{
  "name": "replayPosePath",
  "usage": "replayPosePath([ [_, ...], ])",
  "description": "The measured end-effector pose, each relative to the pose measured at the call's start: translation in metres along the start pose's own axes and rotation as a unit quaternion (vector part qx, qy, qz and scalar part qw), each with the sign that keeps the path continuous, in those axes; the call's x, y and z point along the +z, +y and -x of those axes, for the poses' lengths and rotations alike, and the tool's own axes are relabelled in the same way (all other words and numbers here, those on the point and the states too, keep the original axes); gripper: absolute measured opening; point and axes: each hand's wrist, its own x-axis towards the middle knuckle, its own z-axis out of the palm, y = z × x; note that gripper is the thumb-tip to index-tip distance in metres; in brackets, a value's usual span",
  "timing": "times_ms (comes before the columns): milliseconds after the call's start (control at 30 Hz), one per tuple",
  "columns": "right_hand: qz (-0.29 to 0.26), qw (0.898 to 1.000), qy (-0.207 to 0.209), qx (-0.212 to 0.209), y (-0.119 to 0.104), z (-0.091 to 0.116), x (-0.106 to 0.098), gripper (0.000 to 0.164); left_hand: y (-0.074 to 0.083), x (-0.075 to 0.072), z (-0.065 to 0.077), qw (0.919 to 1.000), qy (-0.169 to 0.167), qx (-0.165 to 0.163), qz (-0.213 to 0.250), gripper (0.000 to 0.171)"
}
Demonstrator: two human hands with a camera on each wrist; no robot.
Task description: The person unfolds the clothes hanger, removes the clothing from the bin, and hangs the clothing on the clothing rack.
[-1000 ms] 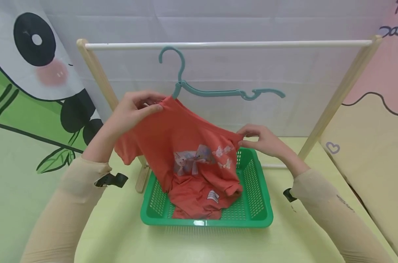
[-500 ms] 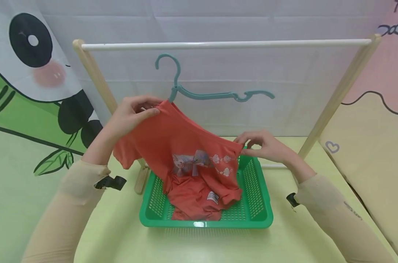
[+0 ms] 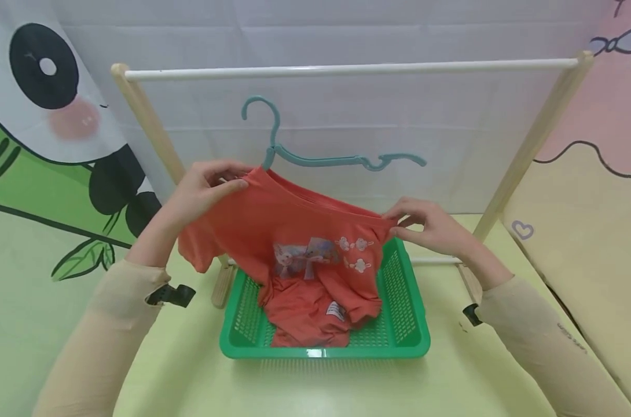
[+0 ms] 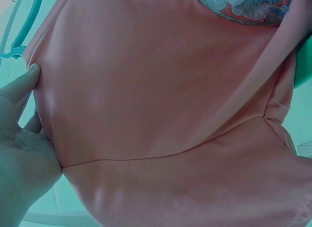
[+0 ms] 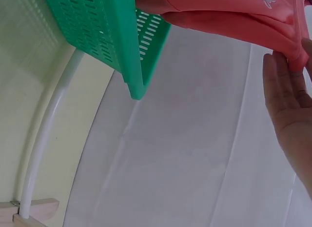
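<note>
A red T-shirt (image 3: 258, 220) with a rabbit print and white flower details is held up by its neckline, its lower part bunched in the green basket (image 3: 315, 353). My left hand (image 3: 201, 188) pinches the shoulder by the collar, thumb in front, as the left wrist view also shows the thumb (image 4: 30, 76) on the cloth. At the neck opening a teal hanger (image 3: 326, 161) stands with its hook up; one arm shows above the collar, the other is hidden inside the shirt. Between fingers and thumb, my right hand (image 3: 432, 226) grips the collar's other end.
Behind the basket stands a rack with a white rail (image 3: 347, 70) and wooden side posts (image 3: 534, 142). The hanger's hook is below the rail. A lower white bar (image 5: 46, 134) runs near the table (image 3: 315, 388). A cartoon-printed cloth (image 3: 34, 243) hangs at left.
My left hand and the hanger have sunk a little and drifted left. My right hand dipped, then rose and moved right, pulling the collar wider so the neck opening shows more.
</note>
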Motion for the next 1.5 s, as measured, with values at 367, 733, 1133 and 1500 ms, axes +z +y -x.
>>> replayPosePath([
  [367,0.078,0.996,0.033,-0.017,-0.003,0.006,-0.001,0.021,-0.008,0.0,-0.003,0.9998,-0.008,0.009,-0.014,0.032],
  [733,0.154,0.983,0.076,-0.062,0.003,0.029,-0.02,0.03,-0.014,0.006,0.001,0.996,-0.037,0.011,-0.081,0.031],
  [1133,0.175,0.978,0.082,-0.082,0.002,0.04,-0.036,0.036,-0.017,0.008,0.001,0.995,-0.052,0.027,-0.082,0.027],
  [1500,0.162,0.981,0.066,-0.084,-0.002,0.038,-0.042,0.037,-0.022,0.005,0.004,0.9942,-0.064,0.029,-0.082,0.027],
])
